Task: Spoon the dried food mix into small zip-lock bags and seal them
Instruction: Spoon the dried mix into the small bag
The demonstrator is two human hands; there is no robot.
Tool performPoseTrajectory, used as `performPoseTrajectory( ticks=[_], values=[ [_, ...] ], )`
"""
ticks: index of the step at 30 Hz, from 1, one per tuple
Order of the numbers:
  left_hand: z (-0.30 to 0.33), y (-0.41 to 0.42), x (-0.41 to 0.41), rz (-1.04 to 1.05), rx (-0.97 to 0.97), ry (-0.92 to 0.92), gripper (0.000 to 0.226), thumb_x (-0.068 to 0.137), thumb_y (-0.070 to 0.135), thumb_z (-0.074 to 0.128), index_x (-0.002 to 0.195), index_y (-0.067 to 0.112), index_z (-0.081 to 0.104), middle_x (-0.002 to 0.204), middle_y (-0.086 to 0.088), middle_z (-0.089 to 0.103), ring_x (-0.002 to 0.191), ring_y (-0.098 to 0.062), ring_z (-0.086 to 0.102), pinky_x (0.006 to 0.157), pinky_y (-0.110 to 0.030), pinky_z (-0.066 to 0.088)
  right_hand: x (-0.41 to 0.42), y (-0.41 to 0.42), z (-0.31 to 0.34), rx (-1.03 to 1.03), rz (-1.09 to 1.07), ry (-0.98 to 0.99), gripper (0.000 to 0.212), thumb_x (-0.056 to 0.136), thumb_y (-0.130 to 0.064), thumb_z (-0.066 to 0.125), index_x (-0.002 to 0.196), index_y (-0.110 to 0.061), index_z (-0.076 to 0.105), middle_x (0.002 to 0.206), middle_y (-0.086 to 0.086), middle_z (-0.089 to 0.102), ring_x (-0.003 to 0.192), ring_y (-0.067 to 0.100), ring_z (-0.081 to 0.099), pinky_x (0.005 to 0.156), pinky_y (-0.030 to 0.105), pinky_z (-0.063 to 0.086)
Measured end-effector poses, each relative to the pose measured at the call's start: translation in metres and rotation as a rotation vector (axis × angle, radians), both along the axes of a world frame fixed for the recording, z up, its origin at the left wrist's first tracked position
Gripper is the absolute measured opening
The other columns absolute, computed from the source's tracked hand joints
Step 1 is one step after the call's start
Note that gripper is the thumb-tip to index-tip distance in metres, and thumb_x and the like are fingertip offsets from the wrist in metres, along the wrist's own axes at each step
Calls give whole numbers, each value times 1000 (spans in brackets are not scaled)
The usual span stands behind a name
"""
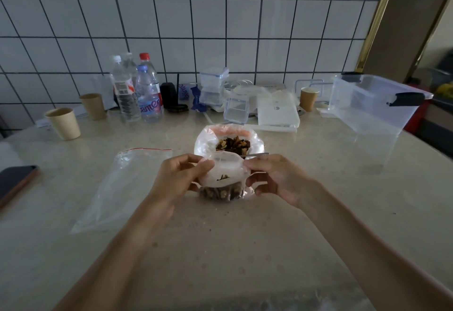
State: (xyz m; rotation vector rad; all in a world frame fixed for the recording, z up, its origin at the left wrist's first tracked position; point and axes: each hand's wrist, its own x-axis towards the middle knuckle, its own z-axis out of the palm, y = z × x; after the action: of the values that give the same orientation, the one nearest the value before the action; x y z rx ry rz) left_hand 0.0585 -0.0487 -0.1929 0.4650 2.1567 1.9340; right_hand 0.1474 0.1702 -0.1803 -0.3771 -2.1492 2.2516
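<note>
A small zip-lock bag with dried food mix in its lower part is held above the table between both hands. My left hand pinches the bag's top left corner. My right hand pinches its top right corner. Just behind it stands a large open plastic bag holding the dried food mix, with a metal spoon handle sticking out to the right. An empty zip-lock bag with a red strip lies flat on the table to the left.
Paper cups and water bottles stand at the back left, and a phone lies at the left edge. Small clear containers, a white box, another cup and a large clear tub stand at the back right.
</note>
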Motion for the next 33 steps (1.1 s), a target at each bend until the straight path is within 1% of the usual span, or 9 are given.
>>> performPoseTrajectory(
  ticks=[4, 6, 8, 10, 14, 19, 24, 28, 33],
  values=[
    [-10, 3, 4, 216, -294, 585, 19, 87, 14, 76, 82, 31, 69, 54, 12, 65, 51, -6, 63, 55, -21, 46, 2, -12, -4, 862, -137, 396, 20, 106, -15, 57, 87, -9, 58, 64, 2, 62, 49, 17, 58, 46, 30, 48],
    [-8, 5, 6, 253, -435, 689, 22, 84, 11, 70, 84, 33, 66, 58, 15, 63, 57, -4, 61, 51, -21, 44, 4, -18, -5, 1338, -171, 554, 22, 105, -12, 53, 84, -15, 47, 59, -8, 48, 42, 11, 44, 40, 26, 34],
    [-4, 7, 4, 240, -533, 706, 20, 85, 14, 67, 91, 33, 66, 58, 13, 64, 57, -3, 63, 51, -22, 50, 5, -20, -4, 1473, -183, 560, 19, 105, -13, 50, 87, -15, 46, 59, -8, 45, 41, 14, 42, 38, 32, 34],
    [1, 7, 2, 157, -464, 547, 9, 90, 22, 71, 94, 28, 67, 60, 9, 69, 52, -5, 65, 52, -20, 50, 5, -20, -1, 1203, -201, 444, 22, 108, -21, 42, 92, -11, 52, 64, 1, 59, 48, 25, 56, 45, 43, 47],
    [21, 0, 4, -166, 64, -329, 28, 94, 37, 72, 109, 13, 75, 82, -3, 76, 68, -14, 72, 59, -28, 56, 4, -11, 11, 249, -86, 81, 31, 106, -11, 36, 105, 0, 65, 73, 14, 72, 62, 33, 70, 56, 40, 57],
    [19, -11, 4, -282, 360, -588, 29, 90, 24, 68, 113, 7, 75, 105, -13, 77, 85, -21, 77, 65, -31, 63, 9, 0, 1, -227, 27, -7, 28, 100, -9, 50, 113, -1, 74, 100, 18, 77, 85, 28, 76, 63, 33, 59],
    [11, -10, 8, -259, 406, -572, 21, 82, 24, 78, 97, 12, 84, 105, -11, 77, 87, -20, 77, 71, -32, 64, 9, -8, -10, -324, 64, -39, 26, 95, -21, 69, 116, -7, 76, 109, 11, 78, 91, 20, 77, 62, 28, 58],
    [12, -7, 11, -288, 388, -515, 26, 83, 24, 80, 106, 12, 82, 118, -14, 76, 95, -21, 76, 75, -30, 64, 8, -15, -7, -283, 32, 3, 31, 90, -22, 77, 116, -5, 75, 102, 12, 76, 84, 20, 74, 62, 30, 58],
    [18, -3, 15, -288, 336, -464, 15, 79, 21, 83, 93, 16, 83, 106, -10, 78, 82, -13, 74, 62, -23, 59, 7, -24, 2, -166, -70, 42, 24, 91, -14, 75, 108, 3, 73, 99, 20, 77, 81, 26, 73, 61, 34, 59]
  ],
)
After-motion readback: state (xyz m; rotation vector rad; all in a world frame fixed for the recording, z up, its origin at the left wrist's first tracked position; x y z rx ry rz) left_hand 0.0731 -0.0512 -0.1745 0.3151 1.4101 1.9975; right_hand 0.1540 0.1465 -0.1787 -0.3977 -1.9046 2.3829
